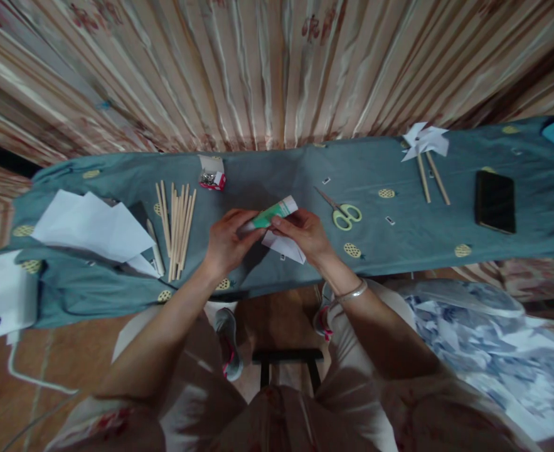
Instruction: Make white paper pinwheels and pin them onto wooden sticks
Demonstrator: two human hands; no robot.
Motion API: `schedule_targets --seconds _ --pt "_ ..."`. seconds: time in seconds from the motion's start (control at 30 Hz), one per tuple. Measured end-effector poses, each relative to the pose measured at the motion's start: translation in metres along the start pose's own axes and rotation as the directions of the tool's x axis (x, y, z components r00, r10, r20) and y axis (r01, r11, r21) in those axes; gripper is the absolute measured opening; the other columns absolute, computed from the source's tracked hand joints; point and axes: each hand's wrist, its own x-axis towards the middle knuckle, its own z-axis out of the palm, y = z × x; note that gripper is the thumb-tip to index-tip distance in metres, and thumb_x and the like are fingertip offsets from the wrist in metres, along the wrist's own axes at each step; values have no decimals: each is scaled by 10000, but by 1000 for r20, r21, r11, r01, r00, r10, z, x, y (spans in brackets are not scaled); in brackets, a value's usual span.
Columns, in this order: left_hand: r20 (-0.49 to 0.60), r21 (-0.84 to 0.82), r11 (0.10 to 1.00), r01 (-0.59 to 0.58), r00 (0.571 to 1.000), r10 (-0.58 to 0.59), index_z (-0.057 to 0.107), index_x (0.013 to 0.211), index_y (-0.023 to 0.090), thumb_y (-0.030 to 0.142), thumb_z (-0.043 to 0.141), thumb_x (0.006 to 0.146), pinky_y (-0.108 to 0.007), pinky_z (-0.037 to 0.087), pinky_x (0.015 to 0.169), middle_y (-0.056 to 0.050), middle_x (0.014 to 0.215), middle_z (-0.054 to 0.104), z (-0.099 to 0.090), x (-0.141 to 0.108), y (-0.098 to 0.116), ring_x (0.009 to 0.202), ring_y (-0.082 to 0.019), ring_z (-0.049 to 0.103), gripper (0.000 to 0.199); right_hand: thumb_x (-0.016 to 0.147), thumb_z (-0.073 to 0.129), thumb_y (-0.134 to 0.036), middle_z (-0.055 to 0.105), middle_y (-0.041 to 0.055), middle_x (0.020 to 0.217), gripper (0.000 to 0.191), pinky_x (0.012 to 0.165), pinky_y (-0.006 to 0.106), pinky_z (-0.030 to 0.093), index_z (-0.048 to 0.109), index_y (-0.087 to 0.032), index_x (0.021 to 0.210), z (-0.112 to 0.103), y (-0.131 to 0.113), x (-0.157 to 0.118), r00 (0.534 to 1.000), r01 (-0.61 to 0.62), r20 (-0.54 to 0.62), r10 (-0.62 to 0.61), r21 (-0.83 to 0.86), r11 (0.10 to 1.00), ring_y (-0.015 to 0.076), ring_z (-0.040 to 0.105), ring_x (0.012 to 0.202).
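A green and white glue stick (271,213) is held level between my two hands, above the cloth-covered table. My left hand (229,242) grips its left end, while the fingers of my right hand (305,235) close round the part near its white right end. Beneath them lies a piece of white paper (290,247), partly covered by my right hand. Scissors with light green handles (345,216) rest to the right of my right hand. Behind my left hand stands a small open box of metal pins or clips (212,177).
On the left are white paper sheets (88,226), a pen-like stick (155,248) and several wooden sticks (177,226). Paper pinwheels (425,141) on sticks and a dark phone (495,201) lie right. A white device (6,295) sits at the left edge; a plastic bag (497,351) is below right.
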Motion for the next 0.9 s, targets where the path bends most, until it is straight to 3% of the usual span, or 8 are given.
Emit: schedule_targets --seconds 0.13,0.27,0.33,0.43,0.53,0.63,0.7,0.9 --pt "-55 94 988 125 991 -120 706 1038 172 401 622 854 -291 526 768 -63 965 708 -10 0 -19 808 -186 652 306 733 744 -461 744 14 802 335 669 300 555 684 -207 943 -31 -5 1 977 173 -68 -204 -316 933 164 684 712" --pt "-49 277 946 169 986 -162 705 1043 165 367 602 858 -324 525 837 -76 987 714 -25 -4 -44 881 -222 666 293 856 565 -248 757 52 918 160 808 372 550 711 -208 911 -57 -12 -13 925 335 143 -352 -742 580 202 692 826" --pt "-38 330 936 126 992 -120 699 1059 176 371 598 871 -364 531 873 -81 1006 711 -30 -7 -51 924 -246 666 290 870 517 -184 754 71 1000 208 902 412 533 715 -204 929 -63 -13 -24 884 431 285 -369 -802 413 230 685 952" --pt "-42 387 921 -39 997 60 645 1185 188 404 655 854 -453 501 980 -115 1160 669 -32 -12 -46 1108 -301 609 396 898 479 -159 735 106 1085 247 957 448 523 713 -175 972 -68 -10 -38 843 505 399 -360 -817 278 251 659 1042" --pt "64 353 884 -305 951 302 612 1226 178 363 655 879 -466 506 987 -135 1243 627 -23 -17 -22 1161 -294 577 395 914 469 -167 708 128 1161 273 987 480 518 705 -162 1051 -71 -6 -46 844 495 409 -347 -842 212 267 631 1102" --pt "258 259 806 -533 842 474 661 1107 160 260 611 915 -409 543 936 -114 1155 673 -6 -24 6 1113 -255 608 222 923 463 -183 655 134 1278 316 1041 510 491 672 -174 1160 -74 -2 -49 845 485 408 -344 -857 174 276 580 1202" --pt "315 246 790 -561 817 482 679 1074 160 205 596 914 -403 551 924 -112 1144 689 7 -29 19 1123 -255 616 185 927 455 -190 627 138 1323 351 1069 520 473 641 -172 1225 -75 -1 -49 841 493 420 -341 -855 160 281 545 1253" --pt "307 297 806 -512 850 427 682 1094 120 149 633 874 -437 554 925 -151 1154 699 35 -33 22 1112 -286 648 227 932 398 -166 587 178 1366 449 1132 514 421 537 -105 1355 -75 0 -52 844 503 441 -306 -848 167 282 492 1324"
